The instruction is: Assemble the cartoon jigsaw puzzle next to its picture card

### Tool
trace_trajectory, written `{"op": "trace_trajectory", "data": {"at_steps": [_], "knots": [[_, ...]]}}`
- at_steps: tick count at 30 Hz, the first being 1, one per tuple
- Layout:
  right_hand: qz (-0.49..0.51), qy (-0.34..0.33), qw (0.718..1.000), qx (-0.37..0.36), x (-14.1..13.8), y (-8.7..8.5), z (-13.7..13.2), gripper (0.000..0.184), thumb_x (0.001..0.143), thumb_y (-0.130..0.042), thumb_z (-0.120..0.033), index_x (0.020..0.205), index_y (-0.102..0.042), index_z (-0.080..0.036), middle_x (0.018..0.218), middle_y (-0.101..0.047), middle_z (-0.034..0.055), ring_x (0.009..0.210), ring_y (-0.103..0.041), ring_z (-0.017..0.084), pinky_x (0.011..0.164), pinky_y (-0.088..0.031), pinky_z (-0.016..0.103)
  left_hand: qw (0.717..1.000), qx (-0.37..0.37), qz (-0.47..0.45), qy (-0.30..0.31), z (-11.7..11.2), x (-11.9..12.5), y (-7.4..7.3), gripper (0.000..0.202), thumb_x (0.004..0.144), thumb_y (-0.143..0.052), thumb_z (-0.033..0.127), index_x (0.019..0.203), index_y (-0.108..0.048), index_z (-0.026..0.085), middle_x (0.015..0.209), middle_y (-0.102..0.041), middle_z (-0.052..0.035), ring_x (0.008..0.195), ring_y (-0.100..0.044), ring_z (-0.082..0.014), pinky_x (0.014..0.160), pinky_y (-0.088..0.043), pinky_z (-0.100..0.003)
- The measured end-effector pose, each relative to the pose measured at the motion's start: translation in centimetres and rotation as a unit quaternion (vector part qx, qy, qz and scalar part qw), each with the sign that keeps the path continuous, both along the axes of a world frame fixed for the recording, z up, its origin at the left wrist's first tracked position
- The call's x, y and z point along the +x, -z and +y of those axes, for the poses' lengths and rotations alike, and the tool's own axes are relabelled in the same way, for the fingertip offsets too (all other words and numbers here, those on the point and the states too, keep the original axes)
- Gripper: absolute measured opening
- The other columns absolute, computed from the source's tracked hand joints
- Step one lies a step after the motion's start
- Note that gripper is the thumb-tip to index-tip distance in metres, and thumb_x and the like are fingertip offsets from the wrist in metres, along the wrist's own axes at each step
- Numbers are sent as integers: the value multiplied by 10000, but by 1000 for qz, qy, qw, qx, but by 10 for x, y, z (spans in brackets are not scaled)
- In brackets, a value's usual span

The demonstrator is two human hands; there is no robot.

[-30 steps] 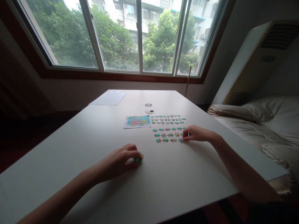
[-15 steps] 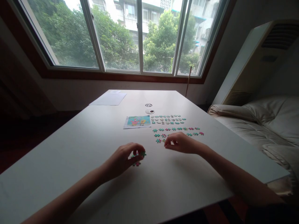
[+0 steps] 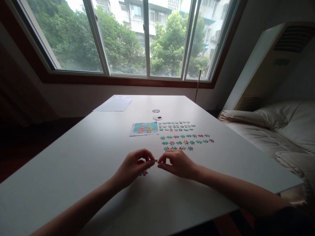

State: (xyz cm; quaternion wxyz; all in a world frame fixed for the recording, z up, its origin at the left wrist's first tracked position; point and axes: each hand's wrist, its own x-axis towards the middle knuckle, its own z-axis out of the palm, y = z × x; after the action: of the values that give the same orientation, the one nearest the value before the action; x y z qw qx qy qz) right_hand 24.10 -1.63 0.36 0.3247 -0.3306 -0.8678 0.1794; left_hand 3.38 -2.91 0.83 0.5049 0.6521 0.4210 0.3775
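Note:
My left hand (image 3: 136,164) pinches a small jigsaw puzzle piece (image 3: 156,160) between thumb and fingertips, above the table. The piece is seen nearly edge-on. My right hand (image 3: 178,163) is at its other side, thumb and index finger curled close together at the piece's edge. Whether they hold it or another small piece cannot be made out. Partly hidden under my left hand lies a small cluster of pink and green puzzle pieces (image 3: 144,173). Beyond my right hand, loose green and multicoloured puzzle pieces (image 3: 192,142) lie in several rows.
A cartoon picture sheet (image 3: 144,129) lies left of the rows on the white table (image 3: 86,157). Behind it are two round fittings (image 3: 157,117) in the tabletop. White paper (image 3: 113,104) lies at the far left. A pale sofa (image 3: 261,127) stands on the right.
My right hand has moved left and nearer, from the rows of pieces to the piece at my left hand. That piece has turned from showing its green face to nearly edge-on.

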Motion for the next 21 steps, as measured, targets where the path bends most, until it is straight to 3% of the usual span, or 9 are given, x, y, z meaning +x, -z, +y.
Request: {"op": "trace_trajectory", "data": {"at_steps": [5, 11, 15, 21], "knots": [[10, 11, 1000, -1, -2, 2, -1, 49, 790, -648, -249, 800, -669, -206, 701, -647, -29, 547, -499, 66, 550, -375, 175, 1000, 1, 10, 4, 1, 0, 2, 194, 746, -663, 332, 768, -594, 153, 696, -549, 15, 562, -504, -98, 495, -453, -223], [1, 14, 1000, 0, -3, 2, -1, 72, 789, -652, -279, 803, -673, -212, 697, -657, -27, 569, -524, 77, 577, -392, 187, 998, 61, 4, -5, 4, 0, 2, 280, 794, -601, 351, 1009, -642, 175, 728, -554, 3, 664, -525, -128, 588, -467, -246], [-9, 29, 1000, -2, -3, 2, -2, 73, 802, -634, -273, 805, -669, -209, 690, -661, -28, 564, -530, 77, 572, -395, 188, 996, 90, 21, -18, 6, 1, 0, 262, 807, -573, 367, 942, -664, 162, 786, -591, -29, 736, -546, -152, 618, -462, -250], [-7, 60, 998, 18, -3, 0, -1, 81, 797, -639, -286, 782, -658, -208, 670, -654, -31, 540, -518, 76, 542, -376, 190, 998, 44, 3, -42, 5, 3, -4, 257, 733, -645, 386, 843, -597, 158, 756, -608, -19, 711, -574, -156, 616, -476, -260]]}}
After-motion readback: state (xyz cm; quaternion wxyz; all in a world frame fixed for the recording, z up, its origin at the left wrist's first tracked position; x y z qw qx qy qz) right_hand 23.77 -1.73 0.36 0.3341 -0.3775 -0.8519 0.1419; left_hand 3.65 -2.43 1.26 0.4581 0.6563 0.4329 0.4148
